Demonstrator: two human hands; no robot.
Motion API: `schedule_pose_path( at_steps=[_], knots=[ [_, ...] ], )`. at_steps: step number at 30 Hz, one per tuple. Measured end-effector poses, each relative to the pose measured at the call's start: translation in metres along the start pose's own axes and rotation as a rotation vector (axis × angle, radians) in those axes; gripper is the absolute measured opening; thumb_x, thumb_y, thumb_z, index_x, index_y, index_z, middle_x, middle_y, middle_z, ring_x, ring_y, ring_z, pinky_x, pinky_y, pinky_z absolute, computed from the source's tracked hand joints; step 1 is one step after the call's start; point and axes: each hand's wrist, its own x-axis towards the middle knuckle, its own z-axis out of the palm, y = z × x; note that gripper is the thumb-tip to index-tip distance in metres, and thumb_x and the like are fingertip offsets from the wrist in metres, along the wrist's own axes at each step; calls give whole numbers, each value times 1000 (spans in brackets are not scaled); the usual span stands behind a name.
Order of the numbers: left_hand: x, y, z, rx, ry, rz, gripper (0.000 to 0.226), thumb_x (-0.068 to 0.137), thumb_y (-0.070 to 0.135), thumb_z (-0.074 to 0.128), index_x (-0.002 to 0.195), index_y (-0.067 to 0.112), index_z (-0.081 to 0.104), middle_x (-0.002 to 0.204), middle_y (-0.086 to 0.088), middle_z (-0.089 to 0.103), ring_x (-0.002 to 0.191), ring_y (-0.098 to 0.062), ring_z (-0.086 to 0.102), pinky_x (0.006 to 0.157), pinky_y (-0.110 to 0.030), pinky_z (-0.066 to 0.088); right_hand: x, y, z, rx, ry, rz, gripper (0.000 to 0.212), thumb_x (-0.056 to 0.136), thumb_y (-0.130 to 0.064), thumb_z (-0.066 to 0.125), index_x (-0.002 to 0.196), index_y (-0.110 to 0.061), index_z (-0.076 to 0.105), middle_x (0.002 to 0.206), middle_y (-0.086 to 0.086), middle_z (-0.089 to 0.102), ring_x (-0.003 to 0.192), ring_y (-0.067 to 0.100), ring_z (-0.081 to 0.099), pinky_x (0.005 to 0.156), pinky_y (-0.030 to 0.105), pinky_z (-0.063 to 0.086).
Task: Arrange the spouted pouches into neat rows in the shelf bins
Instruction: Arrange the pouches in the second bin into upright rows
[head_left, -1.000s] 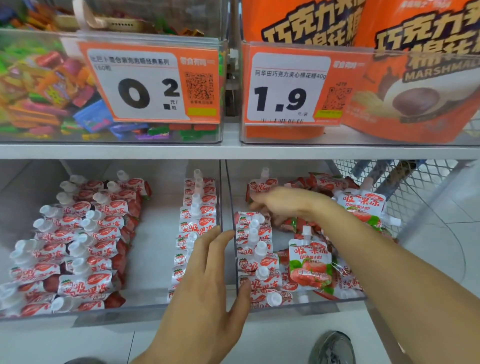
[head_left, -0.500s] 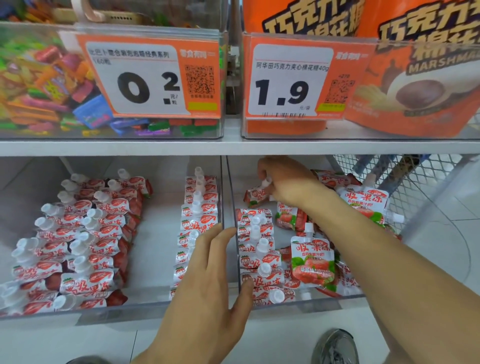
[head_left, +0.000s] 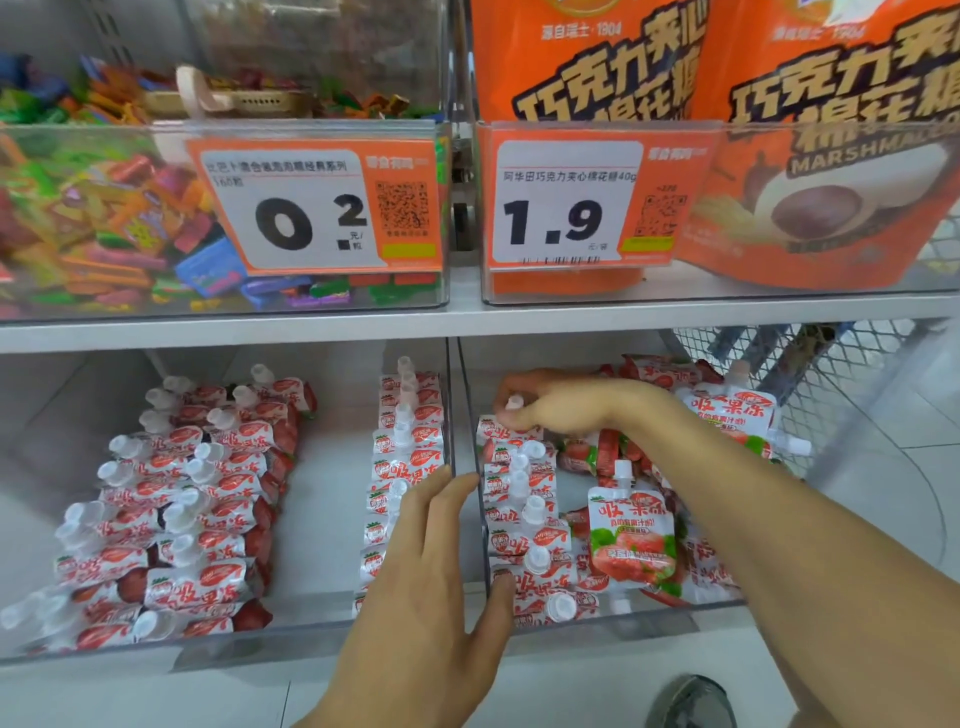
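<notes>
The right bin (head_left: 613, 621) holds one neat row (head_left: 522, 525) along its left wall, w/ loose pouches heaped beside it. The left hand (head_left: 421, 577), fingers straight, braces the divider, prob. to steady things. The right hand (head_left: 545, 402) pinches a pouch (head_left: 506, 428) by its spout (cap (head_left: 514, 401) up) at the row's far end, extending it.

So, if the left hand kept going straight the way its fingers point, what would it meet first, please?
Probably the clear divider wall between the two bins: the left hand's fingertips sit right by it, beside a row of pouches. Depth is hard to judge.
</notes>
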Motion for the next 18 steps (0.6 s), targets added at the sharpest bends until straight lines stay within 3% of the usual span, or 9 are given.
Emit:
schedule_pose_path(
  at_steps=[2, 4, 6, 9, 12, 15, 18],
  knots=[
    [0, 0, -1, 0, -2, 2, 65, 79, 51, 53, 138, 38, 29, 144, 14, 34, 120, -6, 52, 88, -21, 48, -8, -3, -6, 54, -25, 4, 25, 101, -44, 49, 110, -25, 61, 119, -8, 60, 110, 14, 56, 95, 30, 41],
    [-1, 0, -2, 10, -3, 9, 65, 80, 51, 53, 139, 37, 29, 144, 15, 33, 120, -2, 50, 88, -18, 46, -13, 2, -15, -21, 109, -9, 19, 99, -36, 54, 111, -26, 66, 123, -6, 63, 113, 17, 57, 100, 34, 43],
    [-2, 0, -2, 24, -5, 7, 67, 80, 53, 54, 139, 39, 26, 143, 18, 32, 118, 4, 45, 89, -15, 43, -22, 12, -23, -226, 280, 47, 29, 94, -29, 58, 122, -22, 64, 128, 0, 63, 115, 21, 57, 99, 32, 46],
    [-2, 2, -2, 24, -16, -5, 69, 82, 45, 63, 140, 39, 26, 143, 19, 30, 120, 3, 43, 91, -18, 43, -32, 29, -14, -670, 341, 190, 55, 83, -58, 63, 123, -20, 60, 120, 8, 63, 108, 28, 59, 92, 36, 52],
    [-2, 3, -2, 39, -22, 4, 68, 82, 42, 64, 140, 35, 29, 142, 17, 31, 120, 1, 44, 92, -16, 40, -37, 37, -3, -686, 370, 194, 68, 73, -67, 69, 121, -20, 58, 114, 7, 60, 103, 28, 59, 85, 34, 51],
    [-2, 3, -3, 44, -21, 9, 70, 81, 40, 66, 140, 33, 29, 141, 17, 31, 119, 6, 39, 93, -12, 35, -47, 26, -7, -478, 380, 136, 50, 73, -51, 78, 106, -17, 59, 103, 4, 61, 86, 22, 54, 70, 27, 42],
    [-2, 3, -2, 38, -20, 2, 71, 81, 38, 68, 140, 33, 29, 143, 15, 32, 125, -3, 42, 95, -18, 39, -62, 9, -21, -357, 452, 137, 20, 83, -25, 71, 98, -18, 59, 99, 5, 59, 87, 22, 51, 67, 23, 31]
  ],
)
